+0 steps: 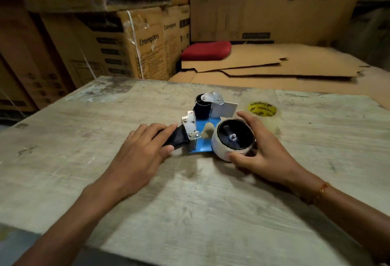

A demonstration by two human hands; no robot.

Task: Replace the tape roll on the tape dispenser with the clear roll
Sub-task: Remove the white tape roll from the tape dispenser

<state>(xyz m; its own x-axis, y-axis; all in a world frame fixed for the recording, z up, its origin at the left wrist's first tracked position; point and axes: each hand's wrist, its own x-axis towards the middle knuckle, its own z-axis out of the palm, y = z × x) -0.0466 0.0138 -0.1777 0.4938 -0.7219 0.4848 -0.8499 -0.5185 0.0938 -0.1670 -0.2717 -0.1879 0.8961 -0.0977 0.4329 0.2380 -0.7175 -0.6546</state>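
A blue tape dispenser [202,137] with metal brackets and a black roller lies on its side in the middle of the table. My left hand [143,149] rests on its black handle [177,138] and grips it. A whitish tape roll [219,147] sits on the dispenser's black hub [234,136], and my right hand [259,149] wraps around that roll, thumb at the front, fingers behind. The clear roll [268,118] with a yellow printed core lies flat on the table just behind my right hand, untouched.
The worn wooden table [190,202] stretches out to all sides. Beyond its far edge are stacked cardboard boxes [130,46], flattened cardboard sheets [274,65] and a red cushion [206,50].
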